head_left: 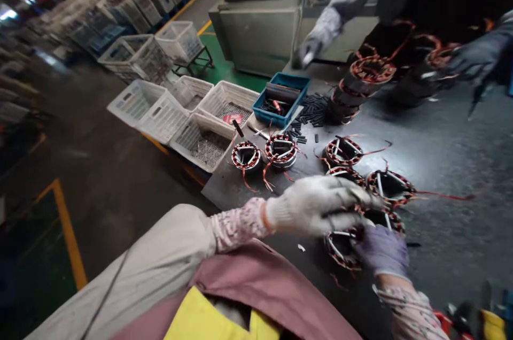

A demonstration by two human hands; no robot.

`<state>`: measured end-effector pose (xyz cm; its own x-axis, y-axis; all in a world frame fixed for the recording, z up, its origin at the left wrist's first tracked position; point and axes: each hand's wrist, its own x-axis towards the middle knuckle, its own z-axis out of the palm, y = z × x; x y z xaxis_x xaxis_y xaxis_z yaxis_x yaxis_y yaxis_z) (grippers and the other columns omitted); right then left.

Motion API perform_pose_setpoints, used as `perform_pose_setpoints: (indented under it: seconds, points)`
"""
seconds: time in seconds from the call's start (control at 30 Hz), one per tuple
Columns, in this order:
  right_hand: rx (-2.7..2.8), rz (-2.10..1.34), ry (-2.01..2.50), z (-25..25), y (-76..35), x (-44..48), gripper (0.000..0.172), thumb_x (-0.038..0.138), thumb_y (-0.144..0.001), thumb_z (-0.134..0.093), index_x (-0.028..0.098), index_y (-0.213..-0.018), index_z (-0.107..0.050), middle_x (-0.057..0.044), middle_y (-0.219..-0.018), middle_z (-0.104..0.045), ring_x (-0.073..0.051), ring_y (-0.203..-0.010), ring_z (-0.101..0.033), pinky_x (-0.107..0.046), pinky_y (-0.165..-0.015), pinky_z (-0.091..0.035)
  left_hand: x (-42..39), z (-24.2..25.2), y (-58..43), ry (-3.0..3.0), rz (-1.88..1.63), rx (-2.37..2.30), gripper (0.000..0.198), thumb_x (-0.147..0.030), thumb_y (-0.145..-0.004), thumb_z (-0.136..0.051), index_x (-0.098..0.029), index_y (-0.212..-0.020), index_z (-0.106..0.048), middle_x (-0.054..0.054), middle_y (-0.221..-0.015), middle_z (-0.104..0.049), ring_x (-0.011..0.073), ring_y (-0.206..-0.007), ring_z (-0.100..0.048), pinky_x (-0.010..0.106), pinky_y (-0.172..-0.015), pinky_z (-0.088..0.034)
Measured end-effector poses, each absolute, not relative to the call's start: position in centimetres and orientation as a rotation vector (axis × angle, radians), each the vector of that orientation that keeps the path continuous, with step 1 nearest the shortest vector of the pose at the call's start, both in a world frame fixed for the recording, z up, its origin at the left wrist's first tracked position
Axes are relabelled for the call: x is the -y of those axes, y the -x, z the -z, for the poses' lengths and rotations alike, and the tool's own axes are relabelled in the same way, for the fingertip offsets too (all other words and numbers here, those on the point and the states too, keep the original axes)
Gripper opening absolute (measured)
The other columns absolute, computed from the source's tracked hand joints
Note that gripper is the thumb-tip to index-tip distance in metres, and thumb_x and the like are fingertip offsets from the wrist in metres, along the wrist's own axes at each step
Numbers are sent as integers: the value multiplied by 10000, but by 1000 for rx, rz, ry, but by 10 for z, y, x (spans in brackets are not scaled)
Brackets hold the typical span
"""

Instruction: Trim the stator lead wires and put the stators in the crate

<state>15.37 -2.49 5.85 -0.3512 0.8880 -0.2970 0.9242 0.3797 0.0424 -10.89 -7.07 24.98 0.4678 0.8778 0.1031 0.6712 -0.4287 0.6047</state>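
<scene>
Left hand and right hand are working on a stator near the front edge of the table.

The stator is lying flat toward the right part of the front edge. The left hand, in a white glove, is curving over it, but I cannot tell if it is clenching. The right hand, in a purple glove, is gripping its rim from the other side, which seems to keep the piece steady. Other stators are lying flat just beside it, with red wires spreading outward, perhaps to avoid tangling. Toward the far edge, black sleeves are lying beside a blue tray, within easy reach, and a co-worker's hands are reaching over a stack of stators.
</scene>
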Motion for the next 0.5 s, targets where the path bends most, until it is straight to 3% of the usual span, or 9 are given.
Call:
perform_pose_setpoints:
  seconds: [0.1, 0.2, 0.3, 0.4, 0.5]
  points:
    - [-2357, 166, -1547, -59, -167, 28, 424, 390, -751, -546, 106, -1058, -613, -147, -862, -618, -290, -820, -587, -374, -755, -401, 12, -189, 73, -2096, -457, -1664, 455, -311, -921, -496, -113, -1331, -507, 132, -1304, -577, 204, -1229, -537, 342, -1090, -432]
    - [-2491, 140, -1515, -55, -183, 36, 505, 362, -721, -529, 86, -1141, -571, -156, -932, -634, -299, -908, -575, -426, -928, -356, -37, -141, 47, -2126, -219, -1813, 563, -255, -879, -562, -67, -1394, -431, 184, -1453, -432, 305, -1385, -358, 450, -1178, -280]
    - [-2542, 168, -1512, -53, -194, 42, 555, 371, -715, -505, 69, -1179, -536, -170, -979, -636, -306, -977, -554, -456, -1036, -269, -74, -110, 31, -2141, -27, -1821, 516, -98, -937, -344, -42, -1450, -356, 191, -1520, -333, 346, -1452, -190, 494, -1191, -125]
    - [-2498, 227, -1519, -55, -197, 46, 563, 378, -721, -494, 54, -1180, -527, -179, -970, -636, -307, -966, -554, -470, -1035, -264, -94, -87, 27, -2146, 61, -1756, 562, -8, -921, -119, 23, -1426, -364, 198, -1437, -443, 335, -1451, -165, 506, -1161, -75]
    - [-2427, 233, -1516, -60, -198, 47, 563, 387, -718, -509, 50, -1169, -531, -182, -966, -638, -307, -954, -561, -474, -1037, -266, -86, -73, 29, -2212, -22, -1751, 538, -19, -932, -140, 8, -1384, -431, 184, -1360, -522, 311, -1448, -206, 512, -1165, -108]
